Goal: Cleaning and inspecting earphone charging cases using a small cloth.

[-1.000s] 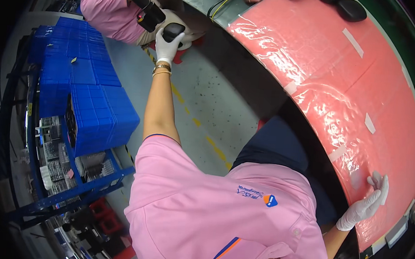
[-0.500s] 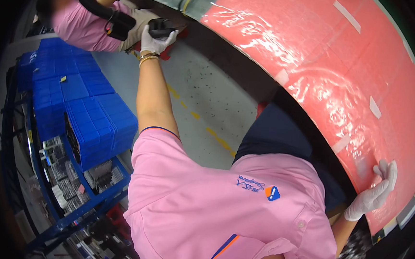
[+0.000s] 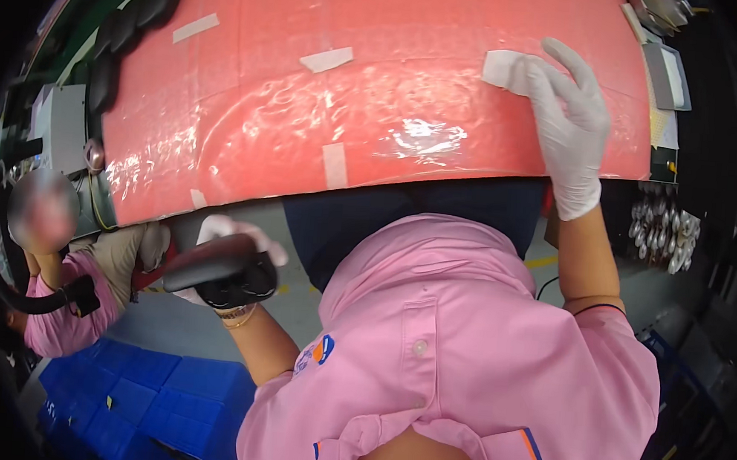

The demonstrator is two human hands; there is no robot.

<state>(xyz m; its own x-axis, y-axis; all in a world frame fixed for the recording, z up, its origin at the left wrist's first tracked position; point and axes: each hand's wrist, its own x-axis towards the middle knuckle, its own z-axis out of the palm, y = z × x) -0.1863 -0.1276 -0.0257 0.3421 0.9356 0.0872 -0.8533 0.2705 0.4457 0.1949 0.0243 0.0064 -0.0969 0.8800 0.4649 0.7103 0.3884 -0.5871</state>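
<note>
My left hand (image 3: 253, 232), in a white glove, is closed around a glossy black rounded part (image 3: 220, 269) with a smooth, elongated top and a bulging lower section. It is held off the table's near edge, in front of my left side, and its exact kind is unclear. My right hand (image 3: 569, 116), also gloved, is over the red table mat (image 3: 413, 88) with its fingers apart. Its thumb side meets a white patch (image 3: 504, 68) on the mat; whether it presses on the patch is not clear.
Pale tape strips (image 3: 327, 59) lie on the shiny mat. Several black rounded parts (image 3: 161, 0) line its far left edge. A grey tray (image 3: 668, 76) stands at the right. At the left, a co-worker in pink (image 3: 81, 304) sits beyond blue crates (image 3: 148, 394). Shiny items hang (image 3: 663, 229) below right.
The view has swung toward the table. My left hand has brought the black part nearer my body; my right hand now lies farther in over the mat.
</note>
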